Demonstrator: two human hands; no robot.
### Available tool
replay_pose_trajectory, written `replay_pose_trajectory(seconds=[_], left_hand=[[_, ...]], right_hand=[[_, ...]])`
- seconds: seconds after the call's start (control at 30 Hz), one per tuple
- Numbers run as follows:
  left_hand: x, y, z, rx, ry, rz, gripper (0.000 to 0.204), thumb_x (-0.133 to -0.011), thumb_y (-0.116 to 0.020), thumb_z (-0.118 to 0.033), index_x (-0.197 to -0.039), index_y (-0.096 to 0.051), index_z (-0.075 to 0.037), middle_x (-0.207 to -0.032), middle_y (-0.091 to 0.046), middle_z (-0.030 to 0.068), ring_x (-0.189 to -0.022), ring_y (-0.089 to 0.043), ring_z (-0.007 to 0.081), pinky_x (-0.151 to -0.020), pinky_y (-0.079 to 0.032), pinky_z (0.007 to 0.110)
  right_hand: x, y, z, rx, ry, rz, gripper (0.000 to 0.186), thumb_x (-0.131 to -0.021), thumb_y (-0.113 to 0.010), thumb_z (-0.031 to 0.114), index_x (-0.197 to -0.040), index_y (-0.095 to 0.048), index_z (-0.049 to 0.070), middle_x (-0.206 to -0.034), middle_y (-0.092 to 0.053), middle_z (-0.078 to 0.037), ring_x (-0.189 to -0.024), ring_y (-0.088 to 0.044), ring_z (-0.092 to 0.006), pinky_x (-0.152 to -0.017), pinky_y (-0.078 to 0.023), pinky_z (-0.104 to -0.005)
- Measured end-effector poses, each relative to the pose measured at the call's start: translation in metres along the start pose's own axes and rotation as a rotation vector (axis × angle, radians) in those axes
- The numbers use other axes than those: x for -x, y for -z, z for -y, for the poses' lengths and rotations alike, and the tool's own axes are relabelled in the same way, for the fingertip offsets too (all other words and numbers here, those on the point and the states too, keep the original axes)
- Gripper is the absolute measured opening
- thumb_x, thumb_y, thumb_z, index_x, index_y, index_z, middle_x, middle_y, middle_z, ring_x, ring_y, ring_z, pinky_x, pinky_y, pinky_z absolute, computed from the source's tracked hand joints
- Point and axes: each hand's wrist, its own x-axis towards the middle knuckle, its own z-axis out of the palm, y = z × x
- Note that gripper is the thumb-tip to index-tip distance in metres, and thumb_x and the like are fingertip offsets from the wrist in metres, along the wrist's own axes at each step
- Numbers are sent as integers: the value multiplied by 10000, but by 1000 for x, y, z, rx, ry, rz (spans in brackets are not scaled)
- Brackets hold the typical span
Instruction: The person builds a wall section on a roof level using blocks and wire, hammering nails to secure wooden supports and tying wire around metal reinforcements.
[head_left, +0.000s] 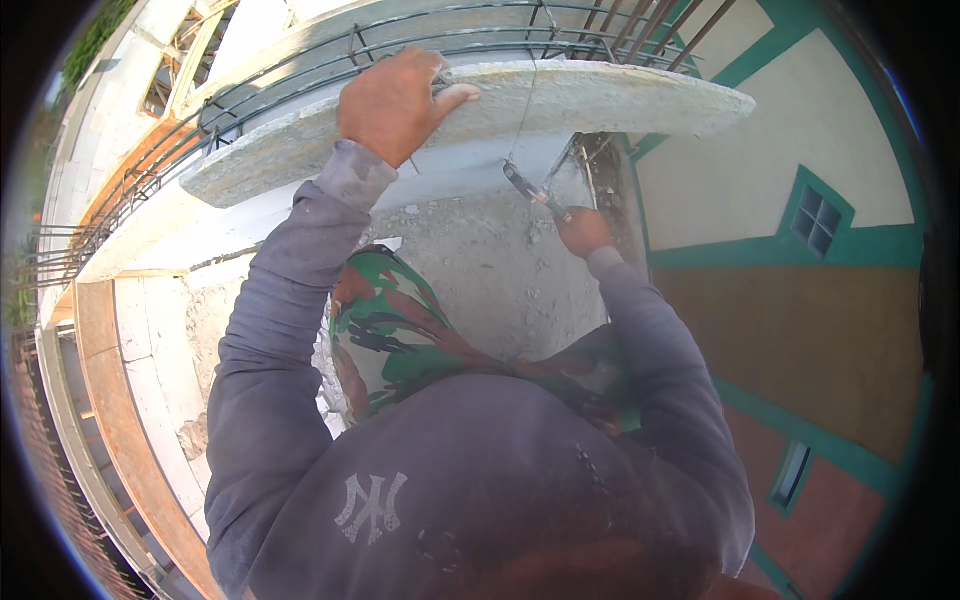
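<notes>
My left hand (393, 108) is closed over the top edge of a long, weathered formwork board (600, 98), with its thumb along the near side. Lower and to the right, my right hand (584, 232) grips the handles of a pair of pincers (536, 192). The pincers' head points up and left, away from my body. A thin tie wire (527, 112) runs down the board's face to the tool's head. Whether the jaws are clamped on the wire is too small to tell.
Steel rebar (470, 40) runs behind the board, with more bars sticking up at the upper right. Rough grey concrete (490, 260) with rubble lies below my hands. A painted wall (770, 160) with green bands stands at right. Wooden formwork (110, 370) curves along the left.
</notes>
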Motion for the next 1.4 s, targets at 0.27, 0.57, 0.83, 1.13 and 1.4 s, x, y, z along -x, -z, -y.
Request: replay_pose_trajectory(seconds=[0.27,0.57,0.83,1.13,1.4], left_hand=[[-1,1,-1,-3,19,32,540,-860,-771,-625,-1026,-801,-112,-1020,-777,37,-851,-757,259,-705,-599,355],[1,1,-1,6,26,27,558,-864,-756,-641,-1042,-804,-115,-1023,-778,33,-862,-756,259,-711,-597,358],[2,2,0,-7,40,44,573,-865,-747,-651,-1043,-804,-109,-1008,-776,44,-846,-754,273,-705,-595,364],[-4,4,-2,10,50,71,575,-872,-747,-642,-1061,-798,-102,-1001,-778,69,-852,-755,280,-711,-598,370],[-14,20,0,156,69,223,451,-905,-780,-501,-1166,-774,-134,-1131,-680,61,-933,-723,285,-777,-596,397]], right_hand=[[-7,-7,-9,36,13,-52,286,-915,-698,326,-966,-747,48,-918,-725,-267,-896,-684,-501,-792,-555,-536],[1,0,2,20,-16,-30,289,-913,-699,343,-961,-746,62,-927,-731,-256,-911,-690,-489,-810,-554,-545],[7,8,10,62,16,2,347,-929,-649,382,-995,-758,59,-979,-746,-254,-973,-701,-483,-881,-558,-548],[1,11,8,148,-104,30,352,-941,-640,385,-1014,-770,66,-1014,-749,-253,-991,-713,-463,-901,-563,-540],[29,57,26,162,-70,144,392,-940,-680,435,-996,-770,57,-1003,-752,-244,-964,-716,-462,-881,-561,-541]])
